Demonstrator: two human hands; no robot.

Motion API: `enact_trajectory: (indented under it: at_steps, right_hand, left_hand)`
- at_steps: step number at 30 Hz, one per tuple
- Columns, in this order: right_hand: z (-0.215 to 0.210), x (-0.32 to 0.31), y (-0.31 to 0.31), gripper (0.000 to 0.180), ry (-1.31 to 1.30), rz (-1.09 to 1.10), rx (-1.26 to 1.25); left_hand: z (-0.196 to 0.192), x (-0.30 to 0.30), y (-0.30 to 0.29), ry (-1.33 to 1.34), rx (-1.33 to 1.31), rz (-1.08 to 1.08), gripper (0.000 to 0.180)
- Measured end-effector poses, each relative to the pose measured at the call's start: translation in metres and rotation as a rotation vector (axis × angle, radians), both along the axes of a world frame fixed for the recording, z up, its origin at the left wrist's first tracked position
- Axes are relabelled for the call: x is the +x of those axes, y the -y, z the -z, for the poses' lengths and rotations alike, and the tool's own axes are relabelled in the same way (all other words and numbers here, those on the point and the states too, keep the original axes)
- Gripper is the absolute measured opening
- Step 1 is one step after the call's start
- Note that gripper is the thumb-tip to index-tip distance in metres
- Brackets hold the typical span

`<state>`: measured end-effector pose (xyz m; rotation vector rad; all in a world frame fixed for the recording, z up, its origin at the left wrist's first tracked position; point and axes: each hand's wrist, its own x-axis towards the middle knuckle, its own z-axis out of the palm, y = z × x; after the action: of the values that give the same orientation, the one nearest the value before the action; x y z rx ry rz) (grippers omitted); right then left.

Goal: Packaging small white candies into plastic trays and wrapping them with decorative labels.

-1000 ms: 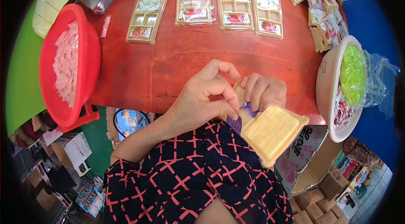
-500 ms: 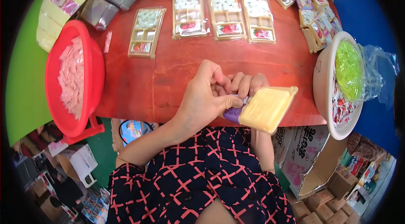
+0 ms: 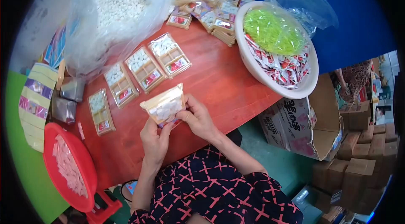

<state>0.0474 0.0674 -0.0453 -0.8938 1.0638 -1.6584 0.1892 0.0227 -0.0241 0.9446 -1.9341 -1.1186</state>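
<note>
We note the compartment tray [image 3: 164, 105], a thin tan plastic piece in a clear wrapper, held just above the near edge of the red desk [image 3: 219, 80], white pieces visible in one section. We judge it light and somewhat flexible; the film wrap looks slippery and the loose contents could shift if it tilts, so the edges and corners seem the safest places to hold. The left hand [image 3: 155, 139] is curled closed under the tray's lower edge, fingers pinching from below. The right hand [image 3: 197, 116] is closed on the tray's right side, thumb on top. Four filled trays [image 3: 145, 70] lie in a row beyond, near a white basin [image 3: 276, 83] of sachets.
</note>
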Motion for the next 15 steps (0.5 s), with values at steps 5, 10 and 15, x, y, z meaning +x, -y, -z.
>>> enact_trajectory:
  at_steps: [5, 10, 15]
  right_hand:
    - [-0.007, -0.008, -0.009, 0.021, -0.3, 0.09, 0.095]
    - [-0.003, -0.014, -0.02, 0.035, -0.292, 0.231, 0.142]
    - [-0.001, -0.023, -0.023, 0.044, -0.272, 0.29, 0.256]
  left_hand:
    - [-0.004, -0.013, -0.005, 0.016, 0.19, 0.037, 0.029]
    - [-0.034, -0.012, -0.001, 0.277, -0.179, 0.057, 0.041]
    - [-0.129, 0.03, -0.01, -0.534, -0.465, -0.149, 0.033]
